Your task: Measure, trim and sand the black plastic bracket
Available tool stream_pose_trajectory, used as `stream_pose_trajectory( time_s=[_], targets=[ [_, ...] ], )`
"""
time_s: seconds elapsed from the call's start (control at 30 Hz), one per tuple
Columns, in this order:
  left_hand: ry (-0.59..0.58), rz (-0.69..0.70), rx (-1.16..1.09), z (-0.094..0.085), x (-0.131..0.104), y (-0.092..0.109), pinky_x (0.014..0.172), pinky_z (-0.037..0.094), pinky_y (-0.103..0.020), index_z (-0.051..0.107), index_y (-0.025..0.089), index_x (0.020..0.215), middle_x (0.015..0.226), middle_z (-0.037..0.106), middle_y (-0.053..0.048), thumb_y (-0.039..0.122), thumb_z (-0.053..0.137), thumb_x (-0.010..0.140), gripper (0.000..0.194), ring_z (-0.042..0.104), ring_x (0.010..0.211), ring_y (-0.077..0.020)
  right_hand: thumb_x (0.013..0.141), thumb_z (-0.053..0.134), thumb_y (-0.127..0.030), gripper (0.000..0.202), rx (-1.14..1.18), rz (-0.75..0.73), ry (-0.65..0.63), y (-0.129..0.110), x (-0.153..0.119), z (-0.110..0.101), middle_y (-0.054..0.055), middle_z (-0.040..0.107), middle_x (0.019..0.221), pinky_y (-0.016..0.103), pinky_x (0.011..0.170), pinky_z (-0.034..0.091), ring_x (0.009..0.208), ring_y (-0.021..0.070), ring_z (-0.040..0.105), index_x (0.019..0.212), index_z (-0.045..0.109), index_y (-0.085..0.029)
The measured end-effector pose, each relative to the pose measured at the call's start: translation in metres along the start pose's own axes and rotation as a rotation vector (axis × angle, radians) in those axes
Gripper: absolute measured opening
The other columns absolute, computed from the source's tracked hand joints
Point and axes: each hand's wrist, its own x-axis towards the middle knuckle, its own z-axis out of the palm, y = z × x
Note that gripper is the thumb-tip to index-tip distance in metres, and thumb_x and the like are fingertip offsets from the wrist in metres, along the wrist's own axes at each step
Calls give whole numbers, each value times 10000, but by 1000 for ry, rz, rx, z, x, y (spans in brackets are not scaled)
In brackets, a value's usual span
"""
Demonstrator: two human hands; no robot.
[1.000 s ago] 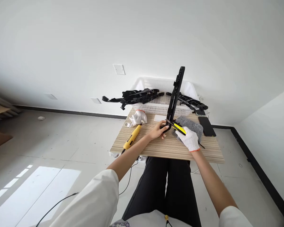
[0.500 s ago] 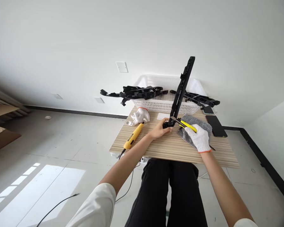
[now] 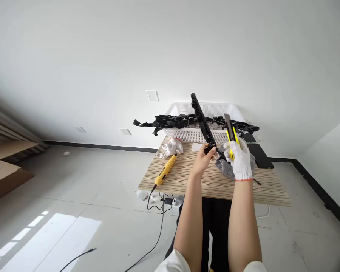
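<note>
My bare left hand (image 3: 204, 158) grips the lower end of a long black plastic part (image 3: 201, 120), which tilts up and to the left in front of the basket. On my right hand (image 3: 239, 158) is a white knitted glove with an orange cuff. Its fingers are wrapped round a yellow utility knife (image 3: 231, 136), whose wide blade points upward, apart from the black part. Beneath the right hand lies a grey cloth (image 3: 224, 168) on the wooden table (image 3: 187, 177).
A white basket (image 3: 181, 134) with several black parts (image 3: 172, 121) stands behind. A yellow corded tool (image 3: 166, 170) and a white glove (image 3: 172, 147) lie left. A dark phone (image 3: 260, 156) lies right. Cables (image 3: 162, 223) hang below the table's left side.
The black part has swung from leaning right to leaning left. My right hand has lifted the knife away from its lower end, and the blade now points up. The camera view has shifted.
</note>
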Motion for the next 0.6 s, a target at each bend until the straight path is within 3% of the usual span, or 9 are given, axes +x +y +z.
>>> stream_pose_trajectory(
  time_s=[0.13, 0.2, 0.3, 0.47, 0.6],
  targets=[
    [-82, 21, -25, -6, -17, 3, 772, 472, -262, 658, 204, 1131, 1068, 683, -47, 344, 843, 794, 409, 605, 893, -147, 778, 806, -456, 708, -51, 117, -90, 21, -26, -39, 24, 738, 1015, 164, 370, 268, 485, 53, 495, 1432, 564, -328],
    [-95, 14, -40, -14, -23, 2, 759, 480, -270, 675, 211, 1159, 1090, 688, -59, 370, 839, 797, 428, 626, 899, -162, 766, 813, -439, 674, -65, 158, -92, 27, -39, -61, 41, 756, 1007, 172, 347, 231, 427, 44, 439, 1388, 592, -308],
    [-45, 12, -41, -24, -25, -4, 670, 467, -264, 690, 197, 1077, 953, 665, -48, 482, 816, 818, 405, 621, 786, -150, 739, 820, -430, 492, -123, 232, -121, 29, -54, -82, 61, 768, 902, 194, 334, 233, 376, 53, 411, 1172, 687, -238],
    [94, 56, 57, -28, -23, -11, 562, 409, -262, 694, 159, 910, 721, 590, -39, 796, 552, 896, 654, 506, 612, -126, 750, 824, -410, 406, -291, 307, -181, 30, -61, -75, 78, 779, 908, 216, 386, 332, 422, 66, 475, 1093, 741, -210],
    [132, 14, 90, -29, -27, -8, 562, 423, -243, 675, 162, 905, 699, 577, -29, 899, 444, 858, 774, 514, 615, -125, 789, 785, -414, 385, -388, 170, -51, 34, -60, -54, 81, 782, 989, 220, 409, 352, 480, 66, 502, 1116, 768, -211]
  ],
)
